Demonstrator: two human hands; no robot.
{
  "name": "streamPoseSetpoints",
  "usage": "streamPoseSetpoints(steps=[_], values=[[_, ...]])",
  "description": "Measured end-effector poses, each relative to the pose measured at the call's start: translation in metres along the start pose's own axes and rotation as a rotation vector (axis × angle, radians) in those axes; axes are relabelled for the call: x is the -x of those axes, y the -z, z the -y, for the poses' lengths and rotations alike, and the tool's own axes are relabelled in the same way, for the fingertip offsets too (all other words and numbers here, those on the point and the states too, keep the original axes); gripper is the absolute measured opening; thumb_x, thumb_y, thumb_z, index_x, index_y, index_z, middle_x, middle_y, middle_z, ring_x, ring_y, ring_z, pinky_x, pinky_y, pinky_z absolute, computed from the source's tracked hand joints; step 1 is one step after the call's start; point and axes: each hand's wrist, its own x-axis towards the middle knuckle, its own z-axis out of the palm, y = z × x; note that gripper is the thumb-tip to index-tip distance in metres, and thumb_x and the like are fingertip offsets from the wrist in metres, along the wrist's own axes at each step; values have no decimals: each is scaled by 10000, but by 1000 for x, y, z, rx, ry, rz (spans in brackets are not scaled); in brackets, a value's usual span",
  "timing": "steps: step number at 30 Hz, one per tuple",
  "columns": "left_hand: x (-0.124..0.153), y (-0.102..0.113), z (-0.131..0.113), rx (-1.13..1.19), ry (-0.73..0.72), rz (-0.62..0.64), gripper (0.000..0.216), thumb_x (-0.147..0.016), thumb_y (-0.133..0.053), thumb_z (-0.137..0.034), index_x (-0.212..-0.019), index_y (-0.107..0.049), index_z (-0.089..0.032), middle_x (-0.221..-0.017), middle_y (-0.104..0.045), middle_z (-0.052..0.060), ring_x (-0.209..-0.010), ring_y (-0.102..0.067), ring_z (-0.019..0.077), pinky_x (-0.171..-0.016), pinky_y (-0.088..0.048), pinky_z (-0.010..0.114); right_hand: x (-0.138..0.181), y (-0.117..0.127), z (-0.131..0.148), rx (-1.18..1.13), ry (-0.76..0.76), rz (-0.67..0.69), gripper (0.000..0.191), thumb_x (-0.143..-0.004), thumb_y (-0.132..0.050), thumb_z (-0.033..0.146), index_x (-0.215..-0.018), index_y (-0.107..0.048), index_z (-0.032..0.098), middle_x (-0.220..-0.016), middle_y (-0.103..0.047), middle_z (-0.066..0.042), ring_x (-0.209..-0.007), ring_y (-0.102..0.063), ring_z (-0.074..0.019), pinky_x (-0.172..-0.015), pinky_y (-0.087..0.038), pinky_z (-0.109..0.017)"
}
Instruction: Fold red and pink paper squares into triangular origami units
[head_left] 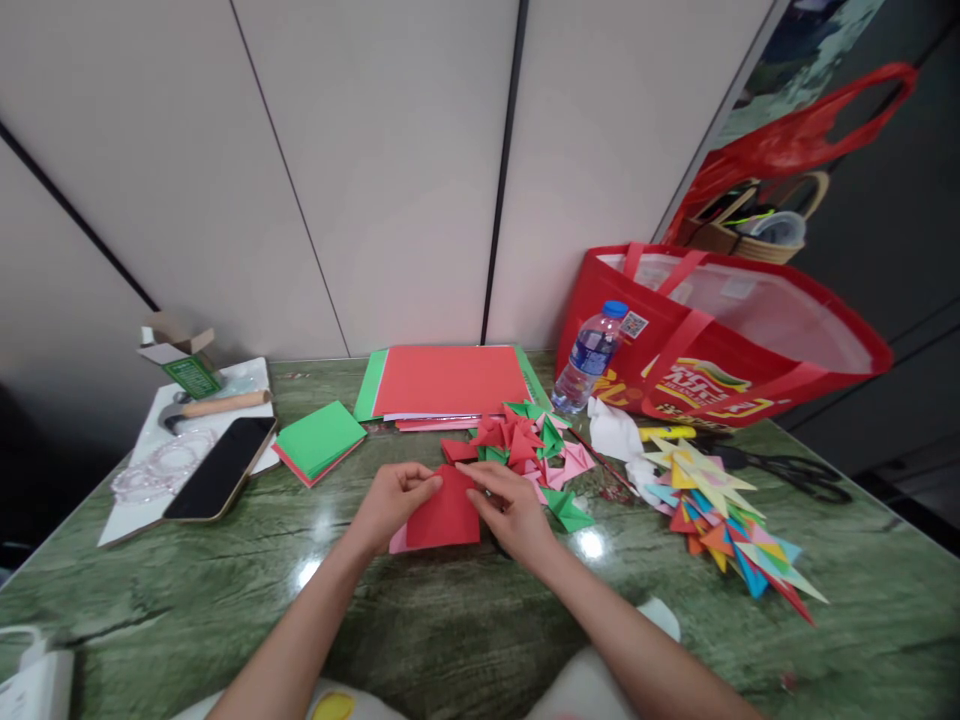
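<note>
A red sheet of paper (444, 515) is held up at the middle of the table, one upper corner folded or slanted. My left hand (401, 500) pinches its left upper edge between thumb and fingers. At its right upper edge, my right hand (510, 500) has closed fingers on the paper. Some pink paper (398, 540) peeks out at the lower left of the red sheet. Just beyond my hands lies a pile of folded red, green and pink paper pieces (517, 437). To the left rests a stack of green square paper (322, 440) with red beneath.
Large coloured sheets (454, 380) lie at the back. A water bottle (591, 360) stands before a red bag (720, 350). Multicoloured folded paper (731, 530) and black scissors (795, 470) are on the right. A phone (221, 470) and a wooden-handled tool (225, 404) lie left.
</note>
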Motion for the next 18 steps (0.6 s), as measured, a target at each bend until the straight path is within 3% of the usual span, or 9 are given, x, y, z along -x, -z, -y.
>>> streamPoseSetpoints(steps=[3, 9, 12, 15, 18], values=[[-1, 1, 2, -17, -14, -21, 262, -584, -691, -365, -611, -602, -120, -534, -614, -14, -469, -518, 95, -477, -385, 191, 0, 1, 4, 48, 94, 65, 349, -801, -464, 165, -1120, -558, 274, -1012, -588, -60, -918, -550, -176, -771, -456, -310], [-2, 2, 5, -86, -55, 20, 262, -618, -663, -363, -649, -626, -106, -577, -625, 9, -515, -521, 102, -491, -380, 187, -1, 1, 7, 10, 82, 75, 245, -799, -516, 241, -1017, -626, 254, -979, -614, -62, -900, -573, -175, -795, -454, -321], [-1, 0, 5, -96, -54, 46, 256, -616, -665, -360, -647, -626, -109, -583, -630, 11, -521, -528, 107, -502, -386, 192, -2, 0, 5, -42, -5, 44, 171, -773, -545, 240, -899, -660, 230, -894, -637, -54, -827, -592, -169, -713, -478, -296], [0, -1, 3, -119, -58, 51, 253, -609, -665, -363, -631, -626, -115, -573, -628, 8, -519, -527, 111, -494, -381, 192, -1, -4, 0, -156, -189, 33, 162, -710, -606, 263, -862, -621, 206, -812, -635, -33, -707, -596, -146, -583, -484, -244], [1, -2, 1, -158, -50, 50, 255, -613, -658, -368, -617, -625, -115, -549, -615, 3, -499, -510, 106, -468, -362, 184, -1, -7, -4, -264, -314, 16, 229, -656, -647, 276, -860, -592, 188, -770, -629, -19, -695, -595, -141, -609, -487, -249]])
